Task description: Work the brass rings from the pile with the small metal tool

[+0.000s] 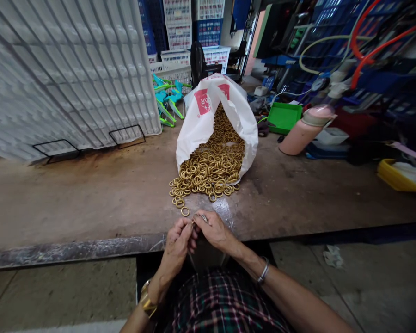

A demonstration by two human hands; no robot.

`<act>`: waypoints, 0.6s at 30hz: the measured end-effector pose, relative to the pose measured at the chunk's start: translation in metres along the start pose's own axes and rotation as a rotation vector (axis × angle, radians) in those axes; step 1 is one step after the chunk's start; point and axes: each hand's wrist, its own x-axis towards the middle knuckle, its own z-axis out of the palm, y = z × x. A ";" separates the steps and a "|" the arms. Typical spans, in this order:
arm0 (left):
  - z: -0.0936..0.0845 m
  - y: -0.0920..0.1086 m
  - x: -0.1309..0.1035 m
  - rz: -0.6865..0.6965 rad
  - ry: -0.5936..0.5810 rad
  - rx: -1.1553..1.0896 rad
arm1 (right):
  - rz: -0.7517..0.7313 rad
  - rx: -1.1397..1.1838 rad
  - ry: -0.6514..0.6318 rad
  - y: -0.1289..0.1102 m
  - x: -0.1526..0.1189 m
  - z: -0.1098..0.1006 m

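Note:
My left hand [178,241] is closed in a pinch at the table's front edge. A bit of a brass-coloured ring [193,222] shows at its fingertips; most of it is hidden. My right hand [213,230] meets it there, fingers closed around a small grey metal tool [204,218], whose exact kind I cannot make out. Just beyond the hands lies a single ring [185,211]. Behind it a large heap of brass-coloured rings [208,166] spills out of a torn white plastic bag [194,129] with red print.
Stacked white plastic trays [72,69] lean in black wire stands [127,135] at the left of the brown table [298,194]. Turquoise and green clips [168,101] lie behind. To the right are a green tray [284,116], a pink bottle [303,132] and a yellow container [398,178].

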 end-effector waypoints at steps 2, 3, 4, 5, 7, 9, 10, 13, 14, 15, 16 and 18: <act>-0.002 -0.003 0.000 -0.001 -0.022 -0.062 | 0.003 0.022 -0.009 0.000 0.000 0.000; -0.002 -0.004 0.000 -0.002 -0.029 -0.088 | 0.007 0.030 -0.011 0.001 0.000 0.001; -0.003 -0.005 0.000 -0.001 -0.033 -0.111 | 0.009 0.037 -0.012 0.001 0.000 0.001; -0.003 -0.006 0.000 0.000 -0.037 -0.133 | 0.010 0.041 -0.012 0.001 0.000 0.002; -0.003 -0.006 0.000 0.003 -0.047 -0.172 | 0.005 0.049 -0.008 0.002 0.001 0.003; -0.004 -0.006 -0.001 0.010 -0.056 -0.201 | -0.002 0.055 -0.007 0.001 0.001 0.003; -0.004 -0.005 -0.001 0.016 -0.058 -0.209 | -0.003 0.052 -0.003 0.001 0.001 0.003; -0.004 -0.006 -0.001 0.012 -0.047 -0.229 | 0.008 -0.031 0.034 -0.001 0.001 0.002; -0.004 -0.006 -0.001 0.003 -0.035 -0.235 | 0.007 -0.096 0.046 -0.001 -0.001 0.001; -0.003 -0.006 -0.002 -0.007 -0.019 -0.239 | -0.001 -0.179 0.050 -0.001 -0.002 0.000; -0.003 -0.006 -0.002 -0.013 -0.005 -0.239 | -0.017 -0.276 0.043 -0.001 -0.004 -0.001; -0.003 -0.007 -0.002 -0.005 0.014 -0.217 | -0.059 -0.479 0.002 0.000 -0.008 -0.002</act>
